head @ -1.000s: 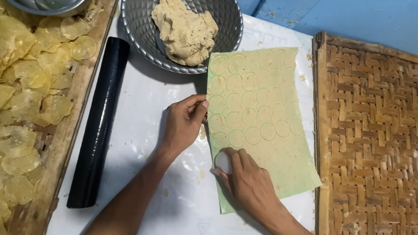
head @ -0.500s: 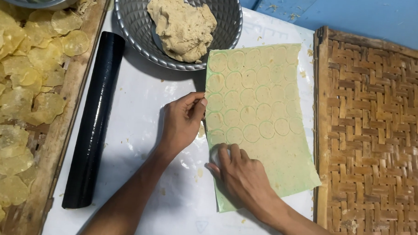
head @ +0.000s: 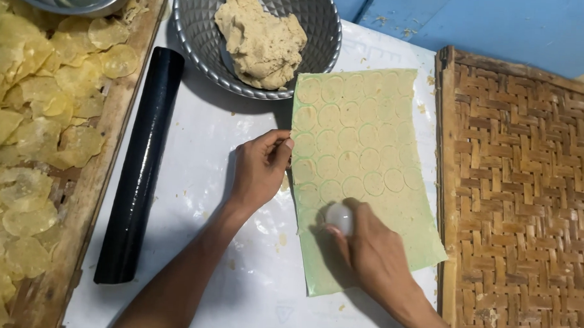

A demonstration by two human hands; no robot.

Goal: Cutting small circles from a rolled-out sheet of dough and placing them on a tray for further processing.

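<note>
The right hand [head: 373, 251] now presses the small round cutter [head: 339, 219] lower on the flat dough sheet [head: 363, 160], fingers tight around it. The left hand [head: 259, 169] still pins the sheet's edge, fingers curled.

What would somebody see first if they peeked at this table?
Probably the thin green-backed dough sheet in the middle, marked all over with circles, where the right hand presses a small round cutter near its lower edge and the left hand steadies its left side. Behind it sits a grey bowl with a dough lump.
</note>
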